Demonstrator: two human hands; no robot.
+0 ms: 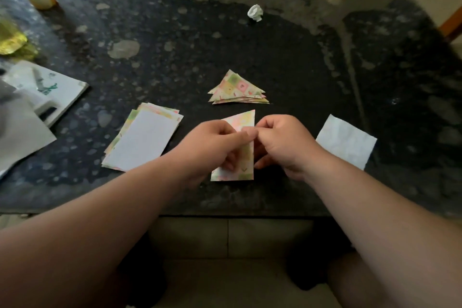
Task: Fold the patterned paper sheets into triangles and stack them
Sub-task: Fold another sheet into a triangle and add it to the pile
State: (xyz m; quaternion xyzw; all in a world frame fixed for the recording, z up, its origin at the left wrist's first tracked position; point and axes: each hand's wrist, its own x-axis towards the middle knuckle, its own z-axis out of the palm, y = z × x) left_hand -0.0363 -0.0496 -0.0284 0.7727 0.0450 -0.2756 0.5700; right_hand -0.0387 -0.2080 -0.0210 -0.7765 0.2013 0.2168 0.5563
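Pinching a partly folded patterned sheet between them, the left hand and right hand meet over the near part of the dark speckled table, at six o'clock on its top. The left hand's thumb and curled fingers grip the sheet's left half. The right hand's fingers are curled at its right edge, thumb and forefinger nipping the paper where the two hands touch. The sheet shows its printed side; whether its lower edge touches the tabletop cannot be told.

At twelve o'clock from the hands, near them, lies a stack of folded triangles, apex pointing away from the person. At nine to ten o'clock lies a pile of unfolded sheets, white side up, patterned edges fanned out beneath. At three o'clock a single white sheet lies flat. Far off at twelve o'clock sits a crumpled paper ball. A white booklet rests at the table's nine o'clock edge.
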